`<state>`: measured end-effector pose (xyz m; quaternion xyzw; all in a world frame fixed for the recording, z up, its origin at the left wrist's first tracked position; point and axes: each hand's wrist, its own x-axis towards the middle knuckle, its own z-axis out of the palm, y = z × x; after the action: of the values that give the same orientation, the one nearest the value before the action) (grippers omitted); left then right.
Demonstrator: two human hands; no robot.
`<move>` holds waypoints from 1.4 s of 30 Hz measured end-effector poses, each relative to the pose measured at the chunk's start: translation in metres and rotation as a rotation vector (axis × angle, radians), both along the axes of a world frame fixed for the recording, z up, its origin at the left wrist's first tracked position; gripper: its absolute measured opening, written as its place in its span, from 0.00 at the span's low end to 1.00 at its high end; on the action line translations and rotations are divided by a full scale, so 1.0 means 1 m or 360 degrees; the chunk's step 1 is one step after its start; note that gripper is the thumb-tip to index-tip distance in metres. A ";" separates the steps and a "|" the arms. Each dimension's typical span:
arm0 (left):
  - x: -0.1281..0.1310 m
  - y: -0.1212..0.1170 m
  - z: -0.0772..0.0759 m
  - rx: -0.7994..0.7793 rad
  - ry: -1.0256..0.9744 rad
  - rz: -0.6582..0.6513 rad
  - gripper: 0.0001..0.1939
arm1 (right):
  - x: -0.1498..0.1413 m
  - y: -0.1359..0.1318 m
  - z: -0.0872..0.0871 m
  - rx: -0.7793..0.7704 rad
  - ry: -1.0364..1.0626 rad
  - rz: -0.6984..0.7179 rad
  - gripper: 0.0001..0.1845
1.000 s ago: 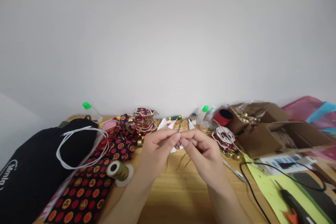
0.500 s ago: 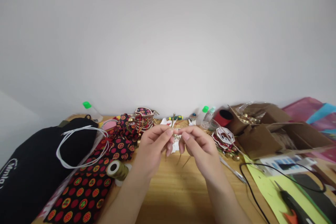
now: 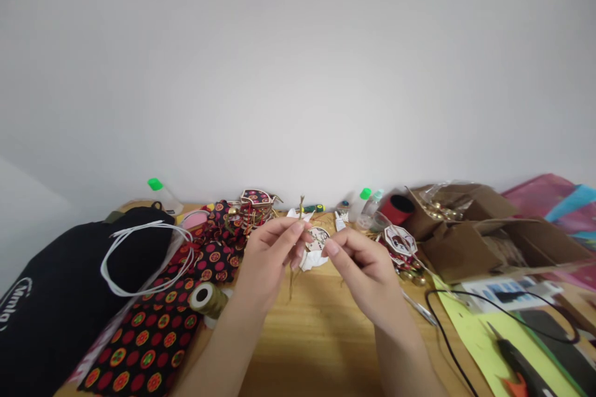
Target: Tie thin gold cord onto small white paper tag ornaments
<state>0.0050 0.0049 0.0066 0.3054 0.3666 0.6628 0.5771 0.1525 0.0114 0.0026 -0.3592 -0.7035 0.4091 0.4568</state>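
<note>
Above the wooden table, my left hand (image 3: 272, 254) pinches a thin olive-brown cord (image 3: 302, 203) between thumb and fingertips. One end of the cord sticks up over the fingers, and strands hang below the hand. My right hand (image 3: 358, 267) is a little to the right, its thumb and index finger pressed together; a thin strand seems to run between the two hands, and the exact grip is too small to see. Behind the gap between them lies a round pale piece with a drawn pattern (image 3: 318, 238) on crumpled white cloth or paper (image 3: 313, 260).
A thread spool (image 3: 209, 299) stands left, beside black patterned fabric (image 3: 144, 341), a white cord coil (image 3: 109, 267) and a black bag (image 3: 69, 285). To the right are tweezers (image 3: 421, 309), a bell-hung ornament (image 3: 400, 242), cardboard boxes (image 3: 451, 251), a black cable (image 3: 442, 335) and a black-handled tool (image 3: 516, 356).
My hands have moved apart, the right one going rightward and the left slightly left. The round patterned piece behind them shows more, and the hanging strands are now under my left hand.
</note>
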 end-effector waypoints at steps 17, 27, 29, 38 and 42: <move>-0.005 -0.004 -0.012 0.0242 0.0374 0.0038 0.06 | -0.004 0.005 0.000 0.0202 -0.0785 0.0231 0.04; 0.002 -0.010 -0.001 0.0597 0.1197 0.0157 0.09 | -0.006 0.002 -0.003 -0.0433 0.0676 0.0192 0.15; 0.003 -0.010 -0.002 0.0621 0.1234 0.0159 0.08 | -0.007 0.003 -0.002 -0.0524 0.0782 0.0234 0.15; 0.004 -0.009 -0.007 0.0657 0.1310 0.0219 0.08 | -0.014 0.002 -0.003 -0.0495 0.0540 0.0221 0.10; 0.005 -0.008 -0.008 0.0661 0.1350 0.0213 0.10 | -0.017 0.001 -0.003 -0.0244 0.0314 0.0023 0.10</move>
<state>0.0100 -0.0030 -0.0010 0.6336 0.4486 0.5746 0.2592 0.1356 0.0122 -0.0008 -0.3460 -0.6245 0.4983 0.4919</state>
